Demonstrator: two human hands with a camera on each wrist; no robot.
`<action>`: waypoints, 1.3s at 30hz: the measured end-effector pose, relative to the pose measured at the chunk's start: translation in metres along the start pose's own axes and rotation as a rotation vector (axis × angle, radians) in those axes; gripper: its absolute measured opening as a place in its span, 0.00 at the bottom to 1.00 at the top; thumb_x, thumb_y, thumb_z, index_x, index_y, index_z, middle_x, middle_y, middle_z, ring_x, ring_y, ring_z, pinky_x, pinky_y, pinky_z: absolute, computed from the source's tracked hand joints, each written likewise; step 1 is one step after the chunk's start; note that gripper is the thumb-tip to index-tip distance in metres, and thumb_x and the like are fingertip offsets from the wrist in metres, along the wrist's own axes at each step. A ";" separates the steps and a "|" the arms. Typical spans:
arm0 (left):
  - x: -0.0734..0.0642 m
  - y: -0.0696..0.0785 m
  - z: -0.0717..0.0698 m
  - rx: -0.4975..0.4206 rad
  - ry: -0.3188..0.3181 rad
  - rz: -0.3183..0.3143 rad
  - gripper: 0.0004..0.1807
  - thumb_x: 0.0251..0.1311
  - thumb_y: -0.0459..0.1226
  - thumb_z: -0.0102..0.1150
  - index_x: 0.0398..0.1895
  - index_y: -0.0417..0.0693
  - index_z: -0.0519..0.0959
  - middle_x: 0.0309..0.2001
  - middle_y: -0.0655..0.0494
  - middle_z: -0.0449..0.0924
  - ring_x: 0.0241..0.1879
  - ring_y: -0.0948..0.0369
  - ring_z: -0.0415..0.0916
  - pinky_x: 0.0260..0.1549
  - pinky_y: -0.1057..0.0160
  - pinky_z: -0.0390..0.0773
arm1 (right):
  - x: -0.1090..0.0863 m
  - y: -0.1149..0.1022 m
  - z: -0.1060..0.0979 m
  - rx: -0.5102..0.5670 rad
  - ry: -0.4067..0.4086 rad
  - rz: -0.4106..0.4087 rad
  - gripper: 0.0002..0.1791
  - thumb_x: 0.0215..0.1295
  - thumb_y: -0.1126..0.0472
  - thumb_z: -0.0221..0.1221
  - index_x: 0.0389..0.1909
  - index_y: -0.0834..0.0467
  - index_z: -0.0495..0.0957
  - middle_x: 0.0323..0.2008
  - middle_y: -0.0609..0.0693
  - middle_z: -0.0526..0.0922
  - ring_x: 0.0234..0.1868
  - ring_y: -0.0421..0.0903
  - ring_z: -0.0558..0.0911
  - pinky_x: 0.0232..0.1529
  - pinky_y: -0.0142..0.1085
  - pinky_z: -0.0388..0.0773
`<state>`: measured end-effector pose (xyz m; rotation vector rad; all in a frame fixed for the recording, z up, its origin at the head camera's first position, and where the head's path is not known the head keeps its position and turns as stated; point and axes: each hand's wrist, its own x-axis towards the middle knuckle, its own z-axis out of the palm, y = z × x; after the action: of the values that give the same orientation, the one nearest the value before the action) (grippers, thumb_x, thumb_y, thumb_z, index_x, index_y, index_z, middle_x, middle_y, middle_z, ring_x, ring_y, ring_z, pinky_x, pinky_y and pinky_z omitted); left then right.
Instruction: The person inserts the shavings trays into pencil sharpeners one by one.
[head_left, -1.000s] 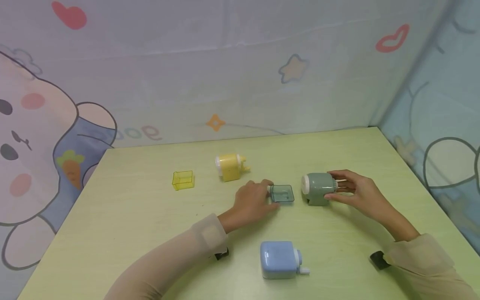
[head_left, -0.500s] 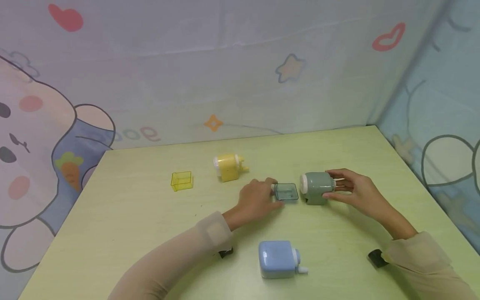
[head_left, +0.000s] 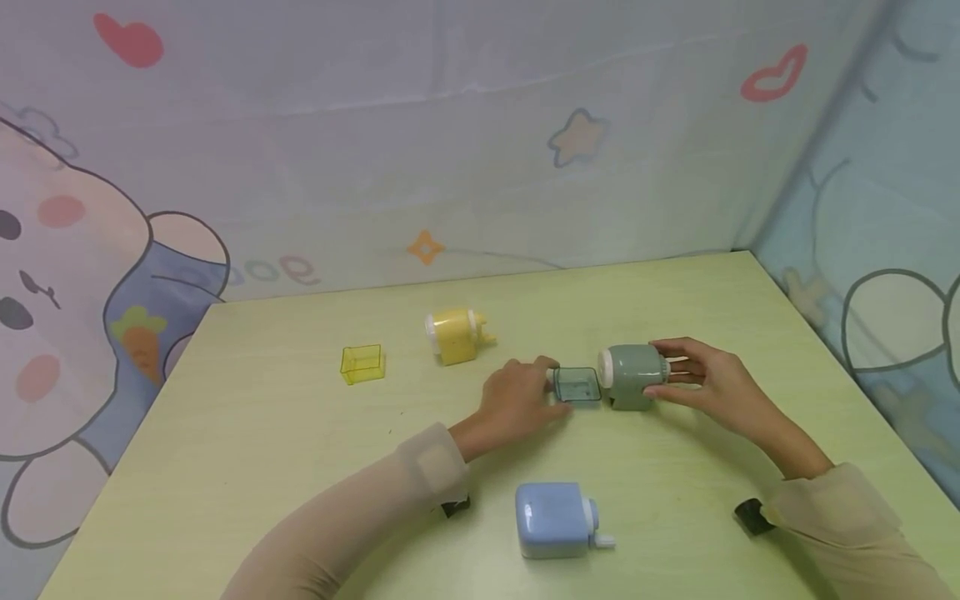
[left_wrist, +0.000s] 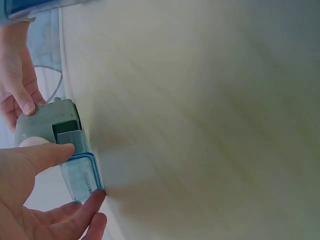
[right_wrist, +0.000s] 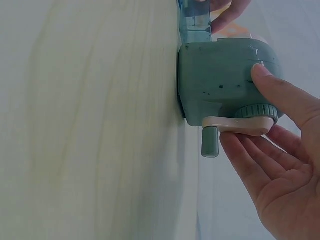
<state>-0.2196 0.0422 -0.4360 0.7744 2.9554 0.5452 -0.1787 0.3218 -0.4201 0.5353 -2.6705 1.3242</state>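
Note:
My left hand (head_left: 516,403) pinches a see-through blue-green shavings drawer (head_left: 577,386) between thumb and fingertips, low at the table. My right hand (head_left: 711,380) grips a green crank pencil sharpener (head_left: 632,375), thumb on its body. In the left wrist view the drawer's (left_wrist: 82,175) far end lies at the slot low in the sharpener's (left_wrist: 47,120) side; how far it reaches inside is hard to tell. The right wrist view shows the crank handle (right_wrist: 210,142) pointing away from the drawer, with fingers behind the crank arm.
A yellow sharpener (head_left: 455,337) stands further back, with a yellow see-through drawer (head_left: 363,364) to its left. Nearer the front stands a blue sharpener (head_left: 553,520) with its crank to the right. A printed cloth (head_left: 480,167) hangs behind the table.
The left hand has slid the see-through drawer rightward, narrowing the gap to the green sharpener. The right hand keeps its hold, and the sharpener has hardly moved.

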 end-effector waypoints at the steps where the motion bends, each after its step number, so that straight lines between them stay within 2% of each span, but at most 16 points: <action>1: 0.000 0.001 0.000 -0.002 -0.002 -0.001 0.34 0.56 0.54 0.70 0.62 0.49 0.76 0.37 0.63 0.86 0.33 0.62 0.75 0.23 0.67 0.68 | 0.000 0.000 0.000 0.001 -0.001 -0.001 0.33 0.55 0.68 0.72 0.62 0.69 0.72 0.52 0.67 0.80 0.46 0.53 0.85 0.41 0.28 0.80; 7: 0.001 0.003 0.001 -0.017 -0.007 -0.001 0.34 0.56 0.54 0.70 0.63 0.49 0.75 0.40 0.63 0.87 0.35 0.61 0.76 0.23 0.68 0.69 | 0.000 0.000 0.001 0.012 -0.003 -0.005 0.33 0.55 0.68 0.72 0.62 0.69 0.72 0.52 0.67 0.80 0.47 0.61 0.84 0.42 0.31 0.81; 16: 0.002 0.005 0.000 -0.070 -0.013 0.010 0.34 0.57 0.52 0.71 0.63 0.46 0.74 0.41 0.59 0.86 0.36 0.61 0.75 0.27 0.68 0.69 | 0.001 0.001 0.001 0.010 -0.004 -0.006 0.33 0.55 0.68 0.72 0.62 0.68 0.72 0.52 0.66 0.80 0.47 0.60 0.84 0.42 0.31 0.81; 23: 0.004 0.006 0.002 -0.081 -0.020 0.011 0.35 0.57 0.52 0.70 0.64 0.46 0.73 0.41 0.60 0.86 0.39 0.60 0.74 0.29 0.69 0.69 | 0.000 0.002 0.001 0.006 0.007 -0.012 0.33 0.54 0.68 0.72 0.62 0.68 0.73 0.52 0.66 0.80 0.46 0.58 0.84 0.41 0.25 0.79; 39: 0.008 0.009 0.006 -0.098 -0.011 0.033 0.34 0.56 0.52 0.72 0.62 0.45 0.75 0.40 0.58 0.86 0.36 0.61 0.75 0.29 0.69 0.70 | -0.001 -0.001 0.000 0.012 -0.005 0.000 0.33 0.56 0.67 0.72 0.62 0.68 0.72 0.54 0.68 0.79 0.47 0.63 0.84 0.41 0.24 0.78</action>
<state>-0.2220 0.0551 -0.4378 0.8146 2.8858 0.6792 -0.1777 0.3220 -0.4196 0.5401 -2.6683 1.3413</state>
